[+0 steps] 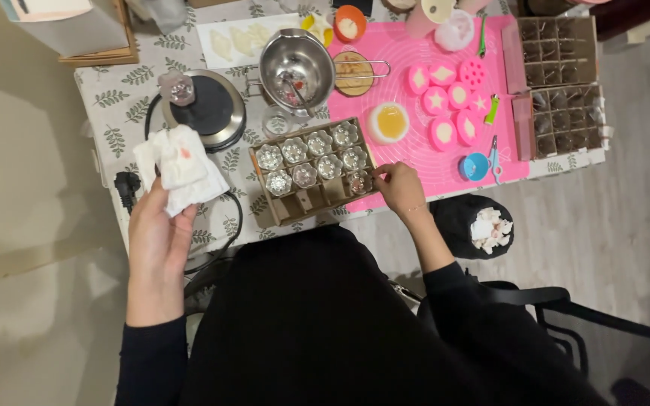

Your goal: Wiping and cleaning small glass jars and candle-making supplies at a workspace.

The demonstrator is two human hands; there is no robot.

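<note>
Left hand [161, 229]: fingers closed around a crumpled white paper towel [180, 167] with a faint reddish stain, held over the table's near-left edge.
Right hand [399, 189]: fingertips pinched at a small flower-shaped glass jar [359, 181] in the near-right corner of the box.
Brown cardboard divider box [315, 181]: nine glass jars fill the far compartments; the nearest row is bare.
Steel pouring pot [296, 66]: reddish residue inside.
Pink silicone moulds [447, 105]: hold pale, set shapes.
Black bin [460, 225]: crumpled white tissues.

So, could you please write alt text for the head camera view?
A seated person's right hand touches a cardboard tray of flower-shaped glass cups, while the left hand holds a crumpled white tissue above a table with pink moulds.
</note>
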